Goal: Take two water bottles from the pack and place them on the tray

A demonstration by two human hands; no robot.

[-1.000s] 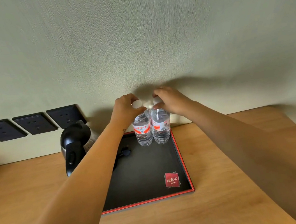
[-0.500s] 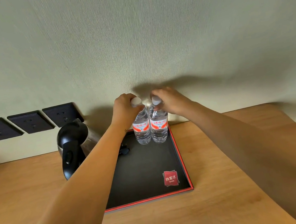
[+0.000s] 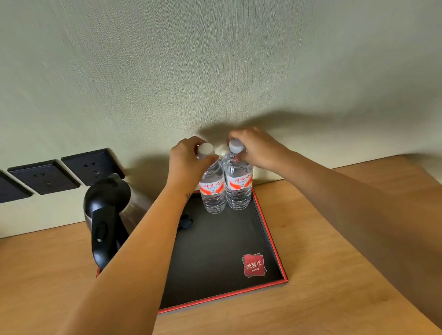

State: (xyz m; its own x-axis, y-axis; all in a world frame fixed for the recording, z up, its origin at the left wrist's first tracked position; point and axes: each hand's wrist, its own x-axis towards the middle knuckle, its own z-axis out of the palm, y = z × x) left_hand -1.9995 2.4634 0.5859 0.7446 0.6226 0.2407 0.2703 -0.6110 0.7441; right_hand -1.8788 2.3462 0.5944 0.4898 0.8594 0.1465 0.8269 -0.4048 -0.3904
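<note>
Two clear water bottles with red-and-white labels and white caps stand upright side by side at the far right corner of the tray, which is black with a red rim. My left hand grips the neck of the left bottle just under its cap. My right hand holds the neck of the right bottle. The bottles touch each other. The pack is not in view.
A black and steel kettle stands on the tray's left side, partly behind my left forearm. A red logo marks the tray's near right corner. Three black wall sockets sit at left. The wooden tabletop meets the wall behind.
Both hands stay on the bottle necks and the bottles remain standing on the tray. The view has shifted slightly; nothing else has moved.
</note>
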